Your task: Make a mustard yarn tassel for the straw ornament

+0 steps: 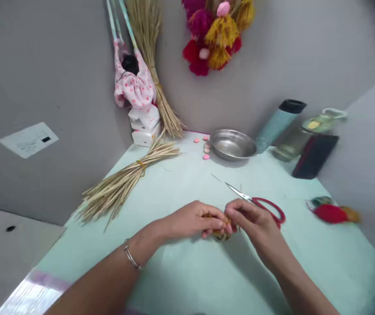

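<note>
My left hand (pixel 194 220) and my right hand (pixel 251 218) meet at the middle of the pale green table (pixel 180 280). Both have their fingers curled round a small yellow-brown bundle (pixel 220 232) that looks like straw or yarn and is mostly hidden by the fingers. A silver bangle (pixel 131 256) sits on my left wrist. Red-handled scissors (pixel 259 203) lie on the table just behind my right hand, blades pointing to the far left.
A tied bundle of straw (pixel 124 186) lies at the left. At the back stand a metal bowl (pixel 232 144), small pink pieces (pixel 206 151), a teal bottle (pixel 277 124), a jar (pixel 305 133) and a dark case (pixel 315 155). Red and yellow yarn (pixel 331 213) lies right. Tassels (pixel 218 33) hang on the wall.
</note>
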A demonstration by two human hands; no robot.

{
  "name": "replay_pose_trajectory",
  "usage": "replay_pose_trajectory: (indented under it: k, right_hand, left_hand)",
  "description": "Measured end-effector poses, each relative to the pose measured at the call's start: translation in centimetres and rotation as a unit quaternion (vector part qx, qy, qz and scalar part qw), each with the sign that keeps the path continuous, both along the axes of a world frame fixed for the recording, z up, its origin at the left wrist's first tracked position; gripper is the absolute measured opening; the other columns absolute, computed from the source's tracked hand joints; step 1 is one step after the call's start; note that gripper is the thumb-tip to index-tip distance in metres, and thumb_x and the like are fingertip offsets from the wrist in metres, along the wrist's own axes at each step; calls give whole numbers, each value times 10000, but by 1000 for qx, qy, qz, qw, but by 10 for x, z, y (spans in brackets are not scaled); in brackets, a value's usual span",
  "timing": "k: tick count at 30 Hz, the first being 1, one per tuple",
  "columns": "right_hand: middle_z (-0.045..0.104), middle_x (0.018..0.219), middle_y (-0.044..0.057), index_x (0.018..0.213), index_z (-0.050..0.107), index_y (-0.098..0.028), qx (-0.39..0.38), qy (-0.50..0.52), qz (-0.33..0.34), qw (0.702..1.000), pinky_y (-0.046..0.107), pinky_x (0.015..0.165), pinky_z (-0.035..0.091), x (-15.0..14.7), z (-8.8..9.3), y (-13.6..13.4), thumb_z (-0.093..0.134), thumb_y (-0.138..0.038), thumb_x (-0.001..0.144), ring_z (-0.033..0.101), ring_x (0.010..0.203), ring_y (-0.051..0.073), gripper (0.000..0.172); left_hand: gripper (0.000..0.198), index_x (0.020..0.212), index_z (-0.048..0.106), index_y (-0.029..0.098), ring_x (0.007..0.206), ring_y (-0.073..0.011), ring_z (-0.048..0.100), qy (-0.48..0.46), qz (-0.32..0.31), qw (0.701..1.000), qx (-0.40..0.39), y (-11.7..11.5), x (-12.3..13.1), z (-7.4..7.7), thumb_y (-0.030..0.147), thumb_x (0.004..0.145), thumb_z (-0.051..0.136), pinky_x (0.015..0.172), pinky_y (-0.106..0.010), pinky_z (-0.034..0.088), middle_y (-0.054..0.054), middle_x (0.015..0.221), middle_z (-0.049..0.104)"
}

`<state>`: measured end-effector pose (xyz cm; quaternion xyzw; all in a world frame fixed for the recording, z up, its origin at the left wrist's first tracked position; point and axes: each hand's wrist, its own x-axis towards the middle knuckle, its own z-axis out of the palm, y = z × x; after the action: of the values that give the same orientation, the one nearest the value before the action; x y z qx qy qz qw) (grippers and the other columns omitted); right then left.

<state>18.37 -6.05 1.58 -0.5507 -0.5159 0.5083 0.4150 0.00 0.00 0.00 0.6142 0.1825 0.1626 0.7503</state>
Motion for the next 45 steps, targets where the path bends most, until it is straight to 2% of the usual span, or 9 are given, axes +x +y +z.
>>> replay_pose_trajectory:
  k: [7,13,15,18,20,24,30,35,45]
  right_hand:
    - [605,622,-16,754,592,-187,-80,145,-4,986,242,593,398,0,-6,0,614,-381,882,531,591,114,234]
    - [577,677,-14,732,595,-175,-96,198,2,975,225,555,407,0,-1,0,636,-341,871,557,561,100,221]
    - [599,736,-4,740,603,-170,-100,238,1,966,191,508,389,0,-1,0,640,-320,871,524,531,68,202]
    - [626,814,-5,776,612,-175,-101,303,-10,948,141,407,297,0,2,-3,629,-274,883,359,431,2,147]
    - [618,779,-14,795,614,-189,-93,318,-3,943,133,417,317,0,6,-5,618,-261,892,363,441,9,120]
    - [609,778,-11,921,655,-224,-62,267,18,962,174,594,451,-1,10,-7,652,-251,865,535,630,75,62]
    - [628,871,2,926,693,-252,-4,116,55,992,214,725,473,3,5,-6,666,-252,859,595,815,124,72]
    - [586,901,3,870,699,-257,40,24,57,997,242,715,477,3,4,-5,664,-273,854,591,813,140,41]
    - [578,880,29,826,689,-234,61,-86,48,993,282,667,449,5,6,-4,650,-348,850,555,804,173,123]
  left_hand:
    - [243,929,696,149,614,-62,470,-36,-4,997,-67,-1,0,-3,358,861,594,576,-209,396,-50,874,620]
    - [198,903,673,141,617,-59,456,-42,-64,993,-87,-2,-2,-2,318,867,593,575,-207,378,-39,858,594]
    - [176,892,656,139,607,-53,448,-54,-65,991,-104,-2,-2,-1,302,866,594,572,-207,371,-40,879,590]
    - [169,873,632,137,599,-51,434,-72,-52,988,-129,-2,-2,1,300,868,587,558,-206,351,-39,877,578]
    - [165,859,621,136,598,-57,426,-75,-47,986,-140,-1,-2,1,298,863,587,545,-205,336,-33,847,567]
    - [144,852,613,135,597,-63,381,-79,-30,983,-165,-1,-2,-1,278,840,597,525,-201,326,-26,822,550]
    - [139,810,600,132,589,-59,355,-69,5,983,-168,-1,-1,-4,269,830,583,530,-190,342,-30,831,553]
    - [173,826,613,133,579,-54,399,-55,34,988,-143,-1,2,-9,306,820,607,549,-199,359,-37,846,589]
    - [224,850,634,137,539,-54,481,-22,89,995,-46,-2,6,-11,358,815,625,590,-215,389,-14,785,609]
